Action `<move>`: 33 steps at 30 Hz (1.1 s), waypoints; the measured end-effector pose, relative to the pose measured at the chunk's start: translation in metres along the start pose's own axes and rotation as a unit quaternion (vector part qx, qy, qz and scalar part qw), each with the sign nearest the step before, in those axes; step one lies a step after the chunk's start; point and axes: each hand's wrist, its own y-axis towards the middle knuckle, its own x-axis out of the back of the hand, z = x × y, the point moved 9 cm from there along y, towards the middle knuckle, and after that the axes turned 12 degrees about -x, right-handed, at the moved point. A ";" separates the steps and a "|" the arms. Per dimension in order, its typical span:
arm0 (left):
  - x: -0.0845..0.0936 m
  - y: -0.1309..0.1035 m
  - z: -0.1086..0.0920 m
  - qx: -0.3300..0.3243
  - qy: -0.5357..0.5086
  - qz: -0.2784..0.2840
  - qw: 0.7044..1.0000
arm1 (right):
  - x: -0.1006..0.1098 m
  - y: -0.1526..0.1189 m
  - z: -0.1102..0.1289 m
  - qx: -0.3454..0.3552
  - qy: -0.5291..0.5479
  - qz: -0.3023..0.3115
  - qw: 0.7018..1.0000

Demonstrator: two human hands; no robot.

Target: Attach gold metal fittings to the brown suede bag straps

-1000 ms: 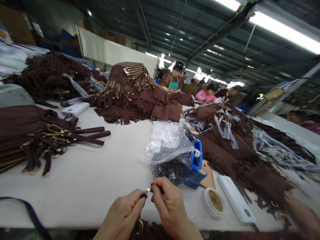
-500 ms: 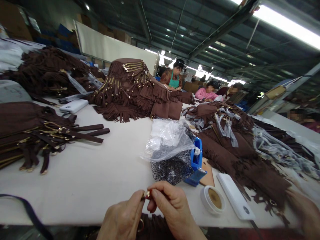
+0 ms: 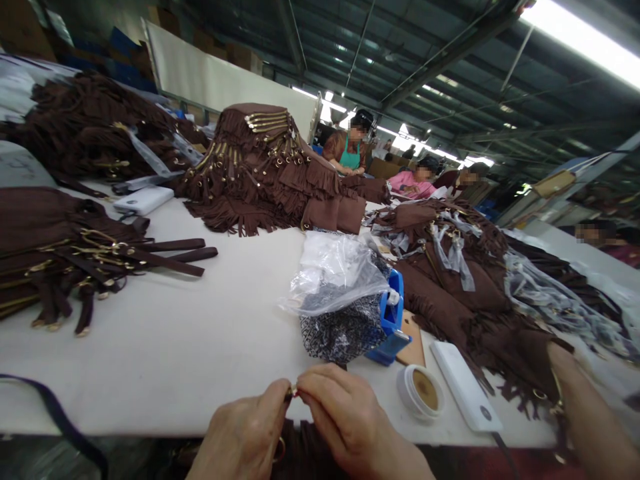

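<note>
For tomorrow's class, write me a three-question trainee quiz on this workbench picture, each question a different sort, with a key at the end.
1. True or false: the left hand and right hand pinch one small metal fitting between their fingertips.
2. Multiple choice: what lies directly right of the round open tin? A) a flat white slab B) scissors C) a red cup
3. Fill in: the crumpled clear plastic bag leans against a ____ plastic holder.

Key: 1 true; 2 A; 3 blue.
</note>
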 end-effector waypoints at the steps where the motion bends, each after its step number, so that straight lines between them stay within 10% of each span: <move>1: -0.001 -0.001 0.000 0.002 0.001 0.005 1.000 | -0.001 -0.001 0.001 0.005 -0.025 0.012 1.000; 10: -0.001 -0.002 -0.005 -0.032 0.030 0.033 0.998 | -0.019 -0.005 -0.007 -0.015 -0.145 0.059 0.988; 24: 0.016 -0.016 -0.025 -0.161 0.197 -0.123 0.959 | -0.035 -0.015 -0.046 -0.220 0.116 0.047 0.967; 33: 0.002 -0.009 -0.023 -0.163 0.036 0.008 0.986 | -0.028 -0.014 -0.015 -0.056 -0.037 -0.006 0.998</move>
